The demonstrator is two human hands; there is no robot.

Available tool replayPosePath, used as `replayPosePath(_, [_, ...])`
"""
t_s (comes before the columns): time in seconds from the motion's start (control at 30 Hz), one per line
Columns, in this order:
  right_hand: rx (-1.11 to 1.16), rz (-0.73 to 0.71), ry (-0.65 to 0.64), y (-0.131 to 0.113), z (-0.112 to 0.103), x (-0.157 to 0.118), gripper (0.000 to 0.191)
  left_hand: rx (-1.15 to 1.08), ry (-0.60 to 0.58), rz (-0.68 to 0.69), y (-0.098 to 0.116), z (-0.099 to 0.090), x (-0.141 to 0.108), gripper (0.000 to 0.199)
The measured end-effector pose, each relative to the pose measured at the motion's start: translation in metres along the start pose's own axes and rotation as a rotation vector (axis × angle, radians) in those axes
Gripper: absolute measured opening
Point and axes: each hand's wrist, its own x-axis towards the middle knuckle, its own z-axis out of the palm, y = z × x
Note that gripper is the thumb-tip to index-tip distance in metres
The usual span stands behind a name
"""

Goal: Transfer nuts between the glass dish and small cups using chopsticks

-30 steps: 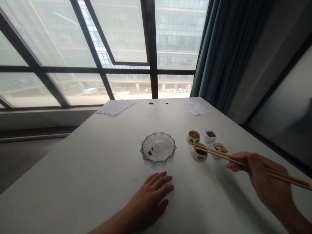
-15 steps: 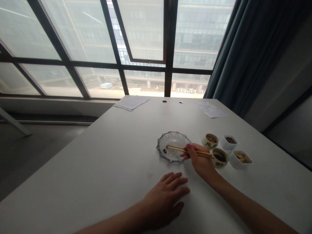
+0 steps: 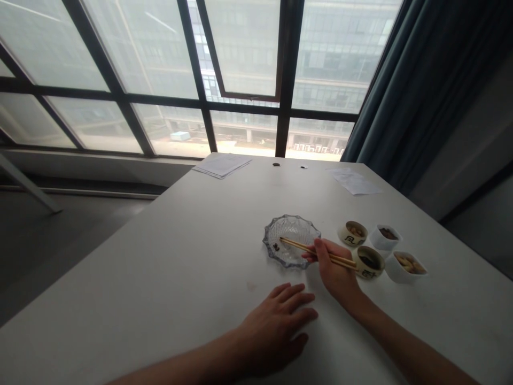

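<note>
My right hand [image 3: 334, 267] is closed round a pair of wooden chopsticks [image 3: 304, 247], which point left. Their tips are over the left part of a scalloped clear glass bowl [image 3: 290, 262]. Small dark pieces [image 3: 276, 247] lie in the bowl, just below and left of the tips; whether the chopsticks grip anything is too small to tell. Palm down on the table in front of the bowl, my left hand [image 3: 280, 323] is empty with its fingers spread. Close behind my right hand stands a round cup with a dark character [image 3: 368, 272], holding dark contents.
Another lettered cup [image 3: 352, 236] holds brownish pieces. Beside it are a white tub of dark pieces [image 3: 385, 238] and a white tub of pale yellowish pieces [image 3: 406, 267]. Papers [image 3: 222, 166] and a loose sheet [image 3: 355, 182] lie at the white table's [image 3: 180, 256] far end.
My view has shifted slightly, so the table and its things appear further right. The chopstick tips sit a little higher over the dark pieces. My left hand stays flat.
</note>
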Motion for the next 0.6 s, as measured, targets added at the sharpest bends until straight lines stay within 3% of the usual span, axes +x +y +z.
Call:
replayPosePath(0.13, [0.021, -0.032, 0.033, -0.002, -0.004, 0.0, 0.043, 0.002, -0.006, -0.007, 0.0, 0.0, 0.0, 0.043])
replayPosePath(0.23, [0.025, -0.089, 0.097, -0.014, -0.022, -0.004, 0.04, 0.012, -0.02, -0.013, 0.0, 0.0, 0.0, 0.045])
replayPosePath(0.43, [-0.093, -0.131, 0.398, -0.044, -0.104, -0.031, 0.037, 0.044, -0.053, -0.026, 0.002, -0.003, 0.002, 0.053])
replayPosePath(0.6, [-0.151, 0.016, 0.557, -0.035, -0.168, -0.06, 0.038, 0.059, -0.059, -0.026, 0.001, -0.005, 0.004, 0.055])
